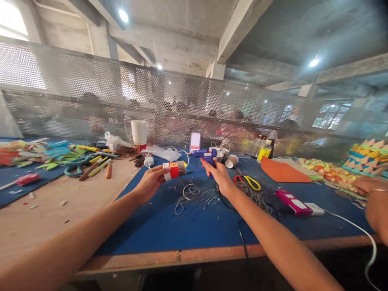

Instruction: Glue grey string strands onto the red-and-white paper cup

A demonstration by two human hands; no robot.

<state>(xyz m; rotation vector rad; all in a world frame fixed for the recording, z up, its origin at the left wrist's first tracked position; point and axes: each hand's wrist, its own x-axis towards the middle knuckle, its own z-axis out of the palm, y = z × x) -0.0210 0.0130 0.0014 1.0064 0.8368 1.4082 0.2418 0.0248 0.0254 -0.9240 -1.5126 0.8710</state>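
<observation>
My left hand (153,180) grips a red and white paper cup (173,171) on its side, fingers around its left end. Grey cord appears to be wrapped around the cup's right end. In my right hand (218,173) is a blue hot glue gun (203,153), held by its handle with the nozzle pointing left. The nozzle is above and to the right of the cup, apart from it. Below both hands, loose grey cord (188,198) curls on the blue mat (151,230). Scissors (251,182) with yellow and red handles lie right of my right hand, beside a cord bundle.
Stacked paper cups (138,132) stand at the back, before a perforated metal screen (169,93). Tools with wooden handles (91,167) lie left. Rightward are orange paper (280,169), a yellow-labelled bottle (264,152), a magenta box-like object (292,201) and another person's hand (368,185).
</observation>
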